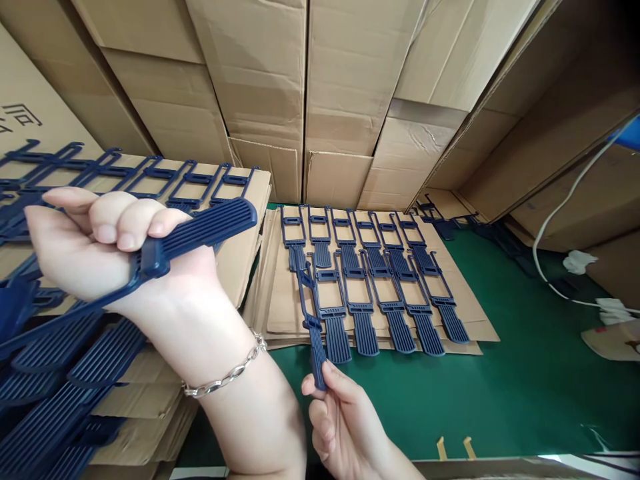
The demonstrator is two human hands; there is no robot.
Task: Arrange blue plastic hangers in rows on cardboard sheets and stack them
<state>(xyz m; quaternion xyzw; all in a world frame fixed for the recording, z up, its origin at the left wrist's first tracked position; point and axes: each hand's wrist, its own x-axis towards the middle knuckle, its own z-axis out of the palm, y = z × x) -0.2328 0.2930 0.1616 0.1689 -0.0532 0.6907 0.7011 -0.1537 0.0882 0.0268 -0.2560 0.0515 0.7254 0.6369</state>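
Note:
My left hand [120,247], with a chain bracelet at the wrist, is raised over the left stack. Its fingers are curled round a dark blue plastic part with a ribbed paddle [210,230], which points right across my wrist. My right hand [345,420] pinches the ribbed end of another dark blue plastic part [316,353] between thumb and fingertips. That part stands tilted on edge at the left end of the front row. Beside it, several like parts [360,307] lie in two rows on cardboard sheets [470,313], each an open frame with a ribbed paddle.
On the left, more blue parts [100,353] lie on stacked cardboard [150,427]. Tall cardboard boxes [260,73] wall off the back. A white cable [555,207] hangs at the right above the green tabletop [525,387]. Two yellowish strips [455,448] sit at the front edge.

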